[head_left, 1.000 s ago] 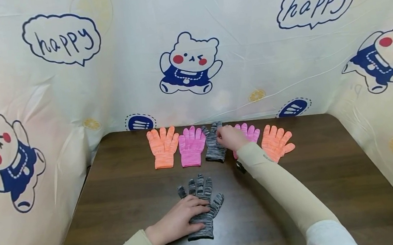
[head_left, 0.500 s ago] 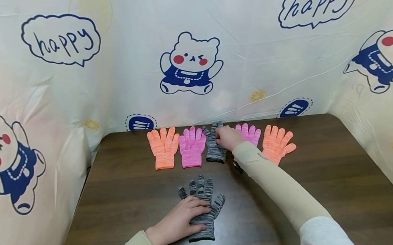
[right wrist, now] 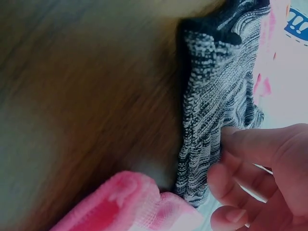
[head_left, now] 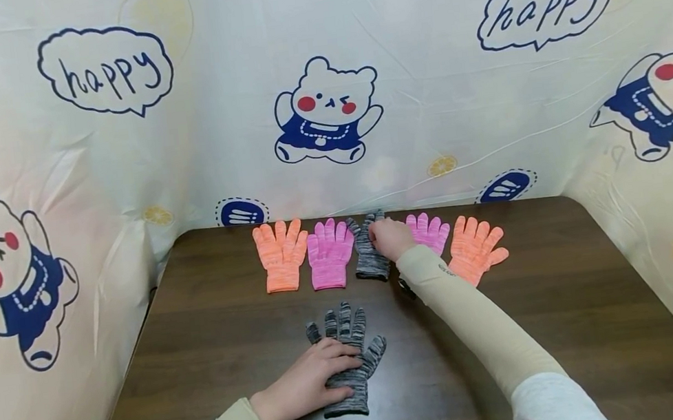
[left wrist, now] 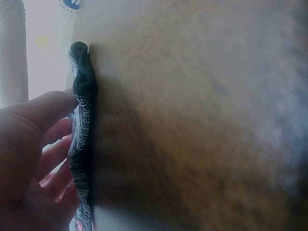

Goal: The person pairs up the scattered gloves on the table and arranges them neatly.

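A grey-and-black knitted glove (head_left: 355, 382) lies flat near the middle of the table, fingers pointing away. My left hand (head_left: 309, 379) rests across it, fingers fairly straight; the left wrist view shows the thumb against the glove's edge (left wrist: 81, 130). At the back of the table, my right hand (head_left: 394, 236) is curled at the right side of a second grey-and-black glove (head_left: 370, 263). In the right wrist view the thumb and bent fingers (right wrist: 240, 144) pinch the glove's knit (right wrist: 211, 86). Part of that glove's fingers is hidden behind the hand.
Left of the rear grey glove lie a pink glove (head_left: 328, 261) and an orange glove (head_left: 281, 261). To its right are another pink glove (head_left: 430, 229), partly covered by my right arm, and an orange glove (head_left: 476, 244). A printed curtain (head_left: 442, 101) surrounds the brown table (head_left: 217, 362).
The right forearm has shifted slightly left, while the right hand stays at the rear grey glove. The left hand keeps its place on the near glove.
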A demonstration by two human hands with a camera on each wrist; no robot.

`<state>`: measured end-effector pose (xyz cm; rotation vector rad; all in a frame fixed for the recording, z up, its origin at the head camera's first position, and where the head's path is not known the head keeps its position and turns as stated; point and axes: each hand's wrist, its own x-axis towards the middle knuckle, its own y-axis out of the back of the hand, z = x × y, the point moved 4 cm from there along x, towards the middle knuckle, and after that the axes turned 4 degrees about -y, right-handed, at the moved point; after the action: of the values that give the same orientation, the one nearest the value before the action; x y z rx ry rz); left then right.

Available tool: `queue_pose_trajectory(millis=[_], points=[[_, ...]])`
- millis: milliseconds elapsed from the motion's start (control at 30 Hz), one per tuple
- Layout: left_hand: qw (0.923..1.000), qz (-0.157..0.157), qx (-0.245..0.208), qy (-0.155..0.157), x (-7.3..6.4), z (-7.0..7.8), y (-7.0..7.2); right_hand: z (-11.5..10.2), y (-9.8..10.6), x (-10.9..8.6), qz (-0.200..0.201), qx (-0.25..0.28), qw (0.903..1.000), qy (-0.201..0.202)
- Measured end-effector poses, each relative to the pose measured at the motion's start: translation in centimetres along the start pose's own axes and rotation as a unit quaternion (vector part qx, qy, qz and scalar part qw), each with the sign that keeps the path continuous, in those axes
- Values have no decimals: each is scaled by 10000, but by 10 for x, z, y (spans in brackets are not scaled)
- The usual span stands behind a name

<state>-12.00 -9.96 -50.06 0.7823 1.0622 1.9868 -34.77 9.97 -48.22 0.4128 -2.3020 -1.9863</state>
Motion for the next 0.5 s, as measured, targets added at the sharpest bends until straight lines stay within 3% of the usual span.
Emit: queue_pose_trajectory(millis=[500], points=[[9999, -96, -70, 75, -1, 1, 1, 1, 6, -4, 12, 167, 9995, 257]])
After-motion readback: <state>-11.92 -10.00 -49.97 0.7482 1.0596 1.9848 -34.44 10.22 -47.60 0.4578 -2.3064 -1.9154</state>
